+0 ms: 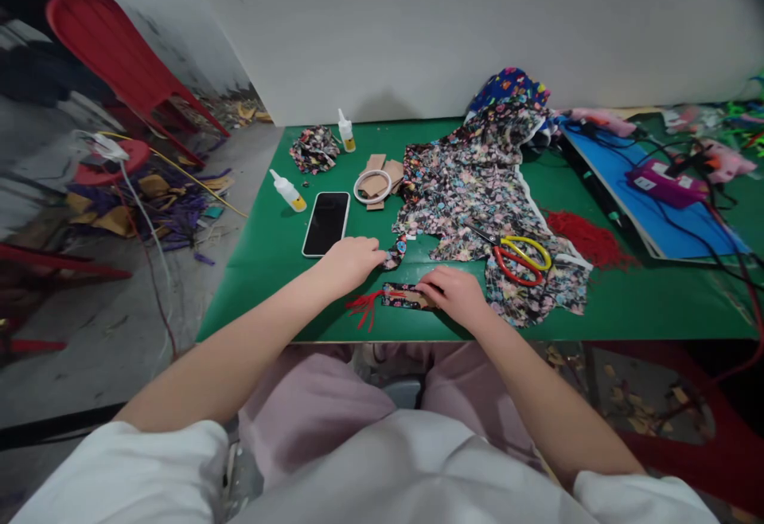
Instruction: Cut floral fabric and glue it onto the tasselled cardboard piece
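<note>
My left hand (352,261) rests on the green table (263,269) with fingers curled, its fingertips pinching a small scrap of flowered fabric (395,256). My right hand (457,295) lies closed over a narrow fabric-covered strip (401,295) with a red tassel (364,306) at its left end, near the table's front edge. A large piece of flowered fabric (471,189) spreads just beyond both hands. Yellow-and-red scissors (519,257) lie on that cloth to the right of my right hand.
A black phone (326,223), two glue bottles (288,190) (345,131), a white ring (372,186) on cardboard pieces and a fabric bundle (314,148) sit left of the cloth. Red thread (585,239), a blue board (650,197) and glue guns (719,159) lie at right. Red chairs (113,50) stand at left.
</note>
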`<state>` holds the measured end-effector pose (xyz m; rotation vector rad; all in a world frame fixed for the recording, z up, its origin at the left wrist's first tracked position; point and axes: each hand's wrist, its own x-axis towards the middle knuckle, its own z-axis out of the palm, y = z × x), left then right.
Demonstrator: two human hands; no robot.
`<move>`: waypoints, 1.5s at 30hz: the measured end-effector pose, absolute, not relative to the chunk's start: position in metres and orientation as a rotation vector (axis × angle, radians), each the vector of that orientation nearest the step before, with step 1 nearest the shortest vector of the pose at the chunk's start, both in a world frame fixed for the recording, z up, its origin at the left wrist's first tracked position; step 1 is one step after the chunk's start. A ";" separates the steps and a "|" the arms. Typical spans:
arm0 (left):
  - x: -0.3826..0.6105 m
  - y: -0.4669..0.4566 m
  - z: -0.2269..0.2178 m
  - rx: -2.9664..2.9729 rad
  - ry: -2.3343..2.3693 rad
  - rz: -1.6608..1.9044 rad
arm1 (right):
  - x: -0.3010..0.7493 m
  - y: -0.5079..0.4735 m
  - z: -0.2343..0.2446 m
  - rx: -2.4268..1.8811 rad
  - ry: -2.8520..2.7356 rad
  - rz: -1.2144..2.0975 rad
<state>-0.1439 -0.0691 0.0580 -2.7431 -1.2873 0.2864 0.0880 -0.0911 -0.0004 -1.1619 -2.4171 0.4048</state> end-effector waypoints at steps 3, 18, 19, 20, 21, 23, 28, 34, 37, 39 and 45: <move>-0.146 -0.077 0.048 -2.767 -1.182 0.201 | 0.087 -0.091 -0.001 -1.160 -2.416 0.390; -0.161 -0.045 0.036 -2.556 -1.160 0.065 | 0.082 -0.097 0.002 -0.917 -2.513 -0.105; -0.161 -0.043 0.034 -2.565 -1.182 0.066 | 0.082 -0.098 0.003 -0.899 -2.509 -0.099; -0.160 -0.041 0.032 -2.574 -1.205 0.066 | 0.082 -0.098 0.004 -0.883 -2.506 -0.094; -0.160 -0.040 0.030 -2.580 -1.234 0.063 | 0.081 -0.098 0.004 -0.873 -2.505 -0.093; -0.158 -0.039 0.031 -2.603 -1.303 0.038 | 0.081 -0.099 0.004 -0.862 -2.501 -0.095; -0.145 -0.063 0.049 -2.699 -1.566 -0.503 | 0.082 -0.099 0.005 -0.834 -2.470 -0.070; -0.114 -0.125 0.058 -3.007 -1.259 -1.015 | 0.081 -0.099 0.001 -0.745 -2.429 -0.024; -0.109 -0.139 0.050 -2.923 -1.159 -0.982 | 0.081 -0.099 0.000 -0.702 -2.451 0.005; -0.115 -0.139 0.046 -2.879 -1.140 -0.893 | 0.081 -0.100 0.002 -0.700 -2.464 0.058; -0.201 -0.083 0.039 -2.023 -1.952 -1.242 | 0.086 -0.098 0.002 -0.933 -2.214 0.279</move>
